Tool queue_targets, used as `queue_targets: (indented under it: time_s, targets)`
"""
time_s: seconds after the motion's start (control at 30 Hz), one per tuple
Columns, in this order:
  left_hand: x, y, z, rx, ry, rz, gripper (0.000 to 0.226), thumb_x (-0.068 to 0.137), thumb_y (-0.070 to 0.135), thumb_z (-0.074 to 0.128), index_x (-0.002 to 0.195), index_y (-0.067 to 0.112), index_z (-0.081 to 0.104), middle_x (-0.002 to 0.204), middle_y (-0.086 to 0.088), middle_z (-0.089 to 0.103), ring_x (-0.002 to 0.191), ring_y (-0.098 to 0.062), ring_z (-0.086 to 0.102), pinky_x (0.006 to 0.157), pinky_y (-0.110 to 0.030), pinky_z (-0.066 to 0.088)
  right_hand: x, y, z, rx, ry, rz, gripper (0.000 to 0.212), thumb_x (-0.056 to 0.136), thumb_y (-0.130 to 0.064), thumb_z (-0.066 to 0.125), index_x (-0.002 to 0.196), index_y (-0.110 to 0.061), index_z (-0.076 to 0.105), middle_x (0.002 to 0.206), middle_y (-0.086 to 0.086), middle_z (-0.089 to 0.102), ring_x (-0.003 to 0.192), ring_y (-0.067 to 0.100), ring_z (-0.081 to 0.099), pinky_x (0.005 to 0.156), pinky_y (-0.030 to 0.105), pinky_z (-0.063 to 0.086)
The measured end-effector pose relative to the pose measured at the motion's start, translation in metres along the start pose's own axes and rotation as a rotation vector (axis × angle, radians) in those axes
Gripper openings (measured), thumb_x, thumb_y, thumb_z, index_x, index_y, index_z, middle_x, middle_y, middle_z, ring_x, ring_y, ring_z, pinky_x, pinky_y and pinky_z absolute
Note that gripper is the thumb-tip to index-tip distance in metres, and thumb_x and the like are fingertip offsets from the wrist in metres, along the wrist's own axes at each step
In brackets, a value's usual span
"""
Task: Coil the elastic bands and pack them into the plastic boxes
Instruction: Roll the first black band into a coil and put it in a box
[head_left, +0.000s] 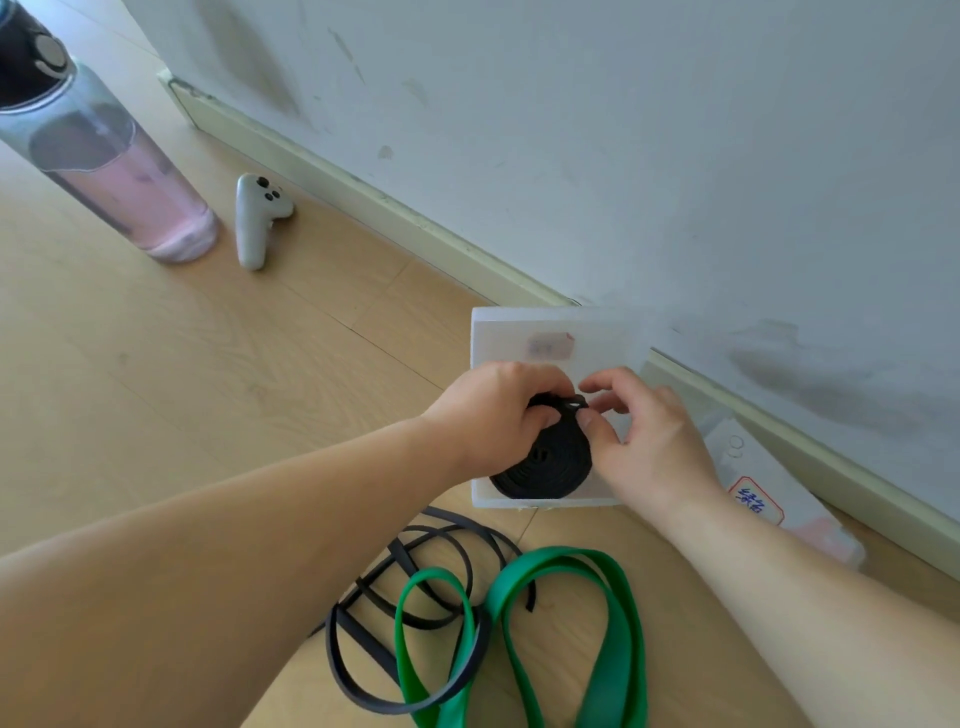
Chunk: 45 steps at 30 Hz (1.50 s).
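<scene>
A coiled black elastic band (545, 465) lies in an open translucent plastic box (519, 332) on the wooden floor by the wall. My left hand (488, 410) grips the coil's upper left edge. My right hand (649, 431) pinches the coil's loose end at its top right. A loose dark grey band (363, 618) and a wide green band (613, 670) lie tangled on the floor in front of the box. A second plastic box (779, 499) with a red-bordered label sits to the right, partly hidden behind my right forearm.
A pink water bottle (104, 166) with a dark lid stands at the far left. A white handheld controller (254, 218) lies beside it near the skirting board. The grey wall (623, 130) runs close behind the boxes.
</scene>
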<state>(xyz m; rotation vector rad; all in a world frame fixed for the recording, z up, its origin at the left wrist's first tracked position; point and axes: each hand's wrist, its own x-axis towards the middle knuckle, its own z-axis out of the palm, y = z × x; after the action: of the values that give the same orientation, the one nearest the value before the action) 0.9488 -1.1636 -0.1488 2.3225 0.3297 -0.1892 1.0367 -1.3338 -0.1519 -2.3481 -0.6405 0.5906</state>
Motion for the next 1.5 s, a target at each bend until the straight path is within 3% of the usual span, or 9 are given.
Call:
queue_targets:
  time_s: [0.13, 0.33, 0.43, 0.6, 0.77, 0.9, 1.17, 1.37, 1.5]
  targets:
    - [-0.011, -0.001, 0.012, 0.050, -0.017, 0.035, 0.033, 0.101, 0.015, 0.059, 0.132, 0.023, 0.067, 0.117, 0.001, 0.070, 0.109, -0.023, 0.064, 0.092, -0.040, 0.052, -0.006, 0.003, 0.003, -0.082, -0.024, 0.012, 0.020, 0.092, -0.027, 0.067, 0.107, -0.040, 0.066, 0.101, -0.014, 0.063, 0.101, 0.002, 0.039, 0.081, 0.028, 0.040]
    - [-0.022, 0.007, 0.027, 0.274, 0.138, 0.073, 0.025, 0.098, 0.016, 0.062, 0.120, 0.027, 0.069, 0.130, -0.005, 0.048, 0.102, -0.023, 0.051, 0.064, -0.036, 0.048, -0.009, -0.002, 0.009, -0.118, -0.048, 0.057, 0.012, 0.091, -0.027, 0.066, 0.099, -0.037, 0.065, 0.105, -0.002, 0.059, 0.103, 0.016, 0.053, 0.085, 0.031, 0.046]
    - [-0.025, 0.010, 0.029, 0.381, 0.224, 0.089, 0.022, 0.094, 0.019, 0.064, 0.111, 0.030, 0.072, 0.116, -0.002, 0.054, 0.103, -0.027, 0.049, 0.067, -0.032, 0.038, -0.011, -0.005, 0.013, -0.182, -0.047, 0.053, 0.009, 0.092, -0.028, 0.066, 0.098, -0.034, 0.066, 0.101, 0.001, 0.055, 0.102, 0.025, 0.056, 0.086, 0.035, 0.049]
    - [-0.040, -0.012, 0.032, 0.115, 0.300, 0.002, 0.019, 0.098, 0.017, 0.060, 0.109, 0.022, 0.076, 0.102, 0.002, 0.069, 0.094, -0.027, 0.062, 0.071, -0.045, 0.056, -0.013, -0.016, 0.017, -0.292, -0.050, 0.093, 0.007, 0.096, -0.032, 0.060, 0.099, -0.034, 0.066, 0.097, -0.001, 0.046, 0.101, 0.032, 0.056, 0.084, 0.038, 0.051]
    - [-0.047, -0.018, 0.032, -0.027, 0.320, 0.008, 0.025, 0.093, 0.017, 0.059, 0.107, 0.020, 0.080, 0.101, 0.004, 0.074, 0.092, -0.026, 0.068, 0.077, -0.042, 0.057, -0.014, -0.020, 0.019, -0.266, -0.037, 0.112, 0.012, 0.094, -0.029, 0.062, 0.101, -0.033, 0.071, 0.101, 0.003, 0.051, 0.103, 0.036, 0.057, 0.090, 0.038, 0.050]
    - [-0.049, -0.023, 0.031, 0.004, 0.278, 0.059, 0.030, 0.093, 0.007, 0.058, 0.112, 0.019, 0.078, 0.105, 0.002, 0.075, 0.095, -0.026, 0.067, 0.081, -0.043, 0.058, -0.018, -0.021, 0.021, -0.307, -0.055, 0.122, 0.018, 0.096, -0.028, 0.058, 0.105, -0.034, 0.072, 0.098, 0.002, 0.046, 0.109, 0.036, 0.050, 0.094, 0.036, 0.046]
    - [-0.062, -0.011, 0.026, 0.330, -0.036, 0.078, 0.048, 0.088, 0.005, 0.054, 0.134, 0.022, 0.055, 0.122, 0.006, 0.059, 0.105, -0.022, 0.053, 0.084, -0.040, 0.055, -0.026, -0.025, 0.022, -0.472, -0.085, 0.106, 0.025, 0.103, -0.035, 0.050, 0.118, -0.039, 0.070, 0.092, -0.002, 0.037, 0.118, 0.033, 0.042, 0.103, 0.032, 0.032]
    - [-0.066, -0.004, 0.024, 0.320, -0.108, -0.028, 0.066, 0.088, 0.012, 0.057, 0.150, 0.028, 0.038, 0.135, 0.003, 0.041, 0.120, -0.021, 0.044, 0.094, -0.040, 0.053, -0.024, -0.023, 0.010, -0.449, -0.029, -0.045, 0.019, 0.091, -0.045, 0.069, 0.100, -0.028, 0.074, 0.090, -0.002, 0.061, 0.095, 0.027, 0.058, 0.072, 0.035, 0.049]
    - [-0.064, 0.000, 0.019, 0.238, -0.104, -0.059, 0.056, 0.095, 0.016, 0.051, 0.146, 0.037, 0.042, 0.133, 0.006, 0.035, 0.122, -0.018, 0.042, 0.087, -0.034, 0.050, -0.035, -0.022, 0.007, -0.513, -0.245, -0.159, 0.045, 0.093, -0.043, 0.067, 0.137, -0.048, 0.056, 0.102, -0.007, 0.050, 0.101, 0.019, 0.049, 0.075, 0.033, 0.043]
